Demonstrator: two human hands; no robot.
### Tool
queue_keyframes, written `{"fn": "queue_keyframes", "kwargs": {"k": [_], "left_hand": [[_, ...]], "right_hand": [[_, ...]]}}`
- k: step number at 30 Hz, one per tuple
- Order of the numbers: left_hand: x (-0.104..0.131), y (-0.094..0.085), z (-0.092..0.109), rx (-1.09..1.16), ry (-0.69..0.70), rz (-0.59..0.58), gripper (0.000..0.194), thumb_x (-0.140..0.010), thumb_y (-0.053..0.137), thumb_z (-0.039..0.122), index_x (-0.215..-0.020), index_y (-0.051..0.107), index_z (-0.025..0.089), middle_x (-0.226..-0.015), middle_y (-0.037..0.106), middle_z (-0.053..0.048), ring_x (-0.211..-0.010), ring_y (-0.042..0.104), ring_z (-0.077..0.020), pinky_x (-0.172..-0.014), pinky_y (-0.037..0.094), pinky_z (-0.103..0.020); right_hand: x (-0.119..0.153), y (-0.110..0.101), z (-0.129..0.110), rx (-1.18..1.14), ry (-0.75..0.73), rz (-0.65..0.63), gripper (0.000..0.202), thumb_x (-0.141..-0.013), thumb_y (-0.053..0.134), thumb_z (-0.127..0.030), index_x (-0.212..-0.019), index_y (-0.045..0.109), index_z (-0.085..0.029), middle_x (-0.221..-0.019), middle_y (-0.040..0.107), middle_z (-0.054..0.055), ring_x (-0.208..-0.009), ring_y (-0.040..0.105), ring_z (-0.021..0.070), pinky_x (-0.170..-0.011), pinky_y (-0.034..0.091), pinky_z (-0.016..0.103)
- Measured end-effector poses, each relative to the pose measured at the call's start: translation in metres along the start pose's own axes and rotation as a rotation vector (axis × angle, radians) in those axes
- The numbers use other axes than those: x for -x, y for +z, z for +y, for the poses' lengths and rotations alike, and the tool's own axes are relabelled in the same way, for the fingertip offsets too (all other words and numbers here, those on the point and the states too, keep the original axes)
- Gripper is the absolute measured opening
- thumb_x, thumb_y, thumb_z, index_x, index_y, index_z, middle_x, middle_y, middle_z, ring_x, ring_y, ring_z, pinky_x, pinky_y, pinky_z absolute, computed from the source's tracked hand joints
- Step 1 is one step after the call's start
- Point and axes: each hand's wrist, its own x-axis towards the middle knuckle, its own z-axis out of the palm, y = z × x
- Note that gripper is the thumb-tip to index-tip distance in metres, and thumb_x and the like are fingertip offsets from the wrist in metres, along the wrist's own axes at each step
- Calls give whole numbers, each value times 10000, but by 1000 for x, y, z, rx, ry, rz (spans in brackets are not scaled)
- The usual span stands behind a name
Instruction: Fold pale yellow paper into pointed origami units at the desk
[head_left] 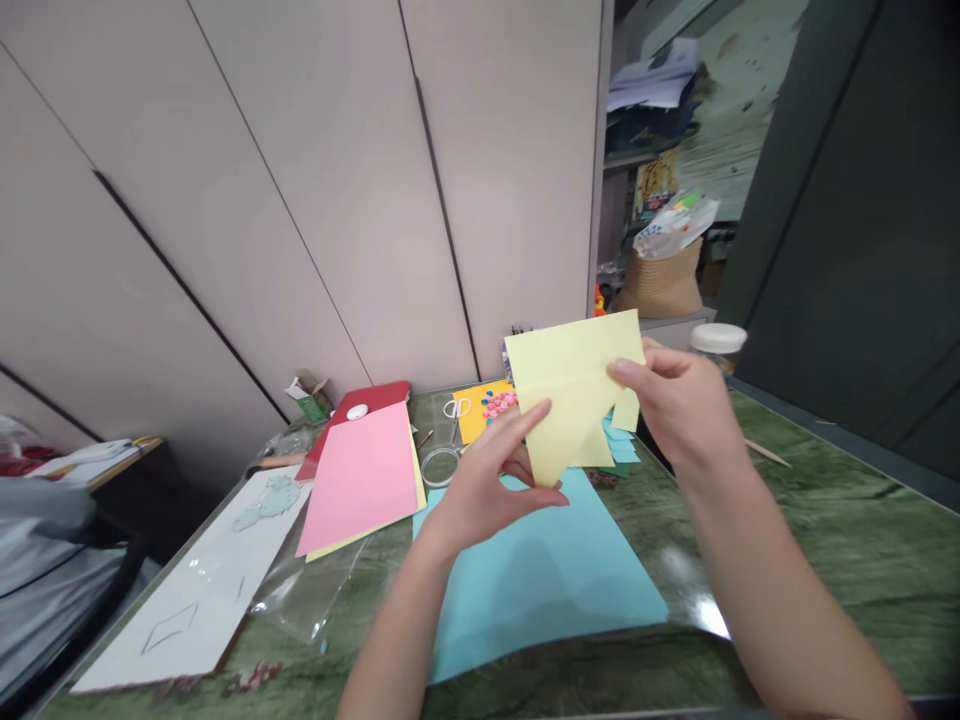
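Observation:
A pale yellow sheet of paper (574,375) with a crease across it and pieces cut out of its lower edge is held up above the table. My left hand (491,475) has its fingers around the sheet's lower left part. At the upper right edge, my right hand (675,390) pinches it between thumb and fingers. Below lies a blue sheet of paper (547,580). Small light-blue paper pieces (621,445) show just behind the yellow sheet. Part of what is behind the paper is hidden.
Pink paper (364,475) lies over yellow on the left, near a white drawing sheet (217,560). Behind are scissors (457,408), a tape roll (440,467) and pink pieces (499,403). At right are a white-lidded jar (718,342) and a wooden stick (768,452). Cabinet doors (300,150) stand behind.

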Motion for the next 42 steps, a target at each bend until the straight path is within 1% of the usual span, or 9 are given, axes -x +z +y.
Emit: {"fn": "queue_keyframes", "kwargs": {"k": [4,6,9,15,19,30,34,40,42], "left_hand": [[1,1,-1,1,-21,24,859,-674,768,201,-1384,337,420,-1403,398,-98,-754,697,-150,-722,616,-346],[0,2,-1,6,-17,36,863,-674,768,196,-1384,334,424,-1404,392,-100,-754,699,-147,-719,616,-326],[0,3,-1,13,7,64,872,-673,767,176,-1384,330,428,-1390,407,-94,-772,698,-147,-712,617,-302],[-1,8,-8,-6,30,226,883,-651,787,202,-1378,334,417,-1421,348,-100,-789,679,-140,-680,622,-292],[-1,9,-11,-20,31,283,896,-640,794,183,-1377,338,411,-1404,363,-97,-812,666,-141,-690,618,-286],[-1,8,-9,-46,92,279,894,-636,787,131,-1364,356,421,-1349,413,-83,-776,675,-128,-686,622,-280],[-1,7,-8,-57,112,275,904,-640,783,125,-1356,345,461,-1312,419,-61,-759,674,-115,-675,624,-275],[-1,4,-6,-43,105,228,911,-645,784,135,-1362,330,467,-1325,394,-71,-736,684,-108,-678,624,-272],[-1,3,-6,-53,119,202,886,-656,775,128,-1357,346,459,-1274,440,-59,-755,685,-112,-678,620,-256]], "right_hand": [[3,-1,-2,-67,86,-88,196,-708,726,-386,-604,655,-237,-850,685,22,-808,643,227,-699,506,358],[6,0,-5,-71,146,-229,166,-720,711,-405,-762,712,-244,-879,720,26,-839,661,253,-717,512,369],[10,6,-12,9,166,-452,280,-704,726,-371,-951,720,-240,-973,731,31,-939,656,269,-805,501,374],[20,25,-23,261,129,-710,186,-685,725,-272,-866,747,-236,-980,727,3,-959,637,261,-819,485,343],[25,33,-19,255,137,-670,107,-709,690,-233,-798,747,-217,-912,732,6,-942,634,249,-793,485,329],[26,35,-14,219,175,-609,120,-687,725,-291,-706,724,-173,-860,724,31,-894,636,228,-756,474,297],[26,35,-13,210,185,-604,136,-684,729,-298,-666,699,-166,-870,716,36,-891,631,219,-758,467,296],[24,36,-11,218,230,-581,210,-651,747,-317,-553,632,-171,-708,691,20,-774,631,212,-662,457,290],[23,35,-11,207,254,-569,203,-654,745,-328,-569,650,-170,-700,695,24,-758,633,213,-653,461,293]]}}
